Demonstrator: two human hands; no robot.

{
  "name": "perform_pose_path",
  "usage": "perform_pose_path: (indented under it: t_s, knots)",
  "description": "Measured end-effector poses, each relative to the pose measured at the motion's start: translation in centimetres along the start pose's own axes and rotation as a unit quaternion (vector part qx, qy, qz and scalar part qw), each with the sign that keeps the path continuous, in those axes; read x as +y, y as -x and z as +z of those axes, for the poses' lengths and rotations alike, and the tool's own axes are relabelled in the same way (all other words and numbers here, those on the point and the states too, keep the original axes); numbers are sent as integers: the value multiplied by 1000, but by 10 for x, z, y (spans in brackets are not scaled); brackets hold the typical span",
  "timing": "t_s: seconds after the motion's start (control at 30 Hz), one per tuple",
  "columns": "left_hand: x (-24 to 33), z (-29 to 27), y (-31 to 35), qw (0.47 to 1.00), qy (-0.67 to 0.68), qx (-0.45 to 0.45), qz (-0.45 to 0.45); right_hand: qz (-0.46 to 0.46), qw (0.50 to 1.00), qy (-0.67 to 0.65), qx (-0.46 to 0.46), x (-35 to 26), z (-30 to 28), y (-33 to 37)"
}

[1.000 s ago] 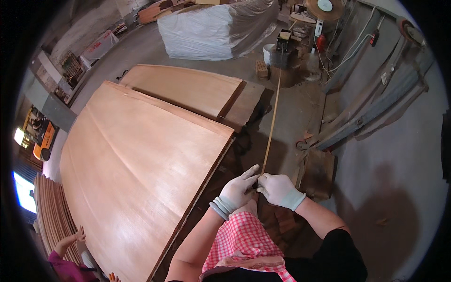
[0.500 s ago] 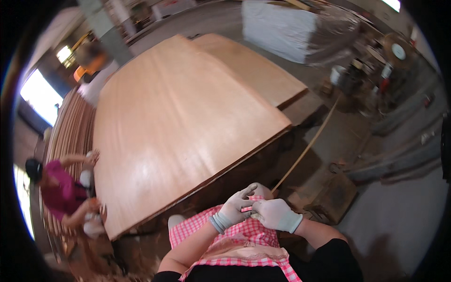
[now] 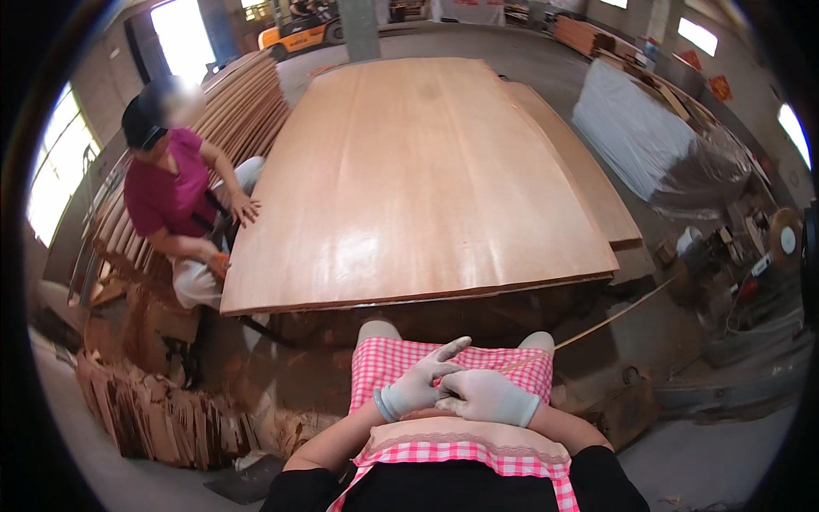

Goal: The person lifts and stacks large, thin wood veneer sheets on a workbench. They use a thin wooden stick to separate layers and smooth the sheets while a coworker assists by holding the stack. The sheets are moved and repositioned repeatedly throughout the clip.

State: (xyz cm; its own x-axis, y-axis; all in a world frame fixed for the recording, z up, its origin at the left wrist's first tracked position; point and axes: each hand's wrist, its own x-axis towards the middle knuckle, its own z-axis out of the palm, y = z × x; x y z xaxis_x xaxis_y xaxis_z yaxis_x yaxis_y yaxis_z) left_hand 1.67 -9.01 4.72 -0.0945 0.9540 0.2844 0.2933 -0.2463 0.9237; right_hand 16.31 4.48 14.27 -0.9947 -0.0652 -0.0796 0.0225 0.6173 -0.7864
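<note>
Both my hands wear pale work gloves and meet over my lap, on a pink-and-white checked apron (image 3: 384, 363). My left hand (image 3: 416, 384) has some fingers stretched out to the upper right, the others partly hidden by the right hand. Curled fingers of my right hand (image 3: 493, 398) press against the left glove; whatever lies between them is hidden. A long thin wooden strip (image 3: 610, 319) runs from my lap near the right hand out to the right. In front of my knees lies a large stack of wood veneer sheets (image 3: 409, 188), apart from my hands.
At the left, a co-worker in a purple shirt (image 3: 175, 183) rests a hand on the sheet's edge. Behind them leans a row of brown sheets (image 3: 243, 98). Broken veneer scraps (image 3: 162, 418) lie lower left. A plastic-wrapped stack (image 3: 636, 128) and an orange forklift (image 3: 303, 37) stand farther off.
The view has swung left and levelled, so the sheets now lie straight ahead and the co-worker shows more fully. My hands stay together over my lap, nearly in the same pose.
</note>
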Motion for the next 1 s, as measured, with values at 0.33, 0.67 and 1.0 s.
perform_pose_path:
  t_s: [0.33,0.67,1.0]
  knots:
    - [23,-14,17,990,128,60,7,4,994,107,1,-44,-21,-25]
    - [2,-4,-12,967,233,70,-77,47,996,80,8,3,-96,-28]
    - [-6,4,-39,967,191,69,-153,106,994,-2,-20,56,-108,-37]
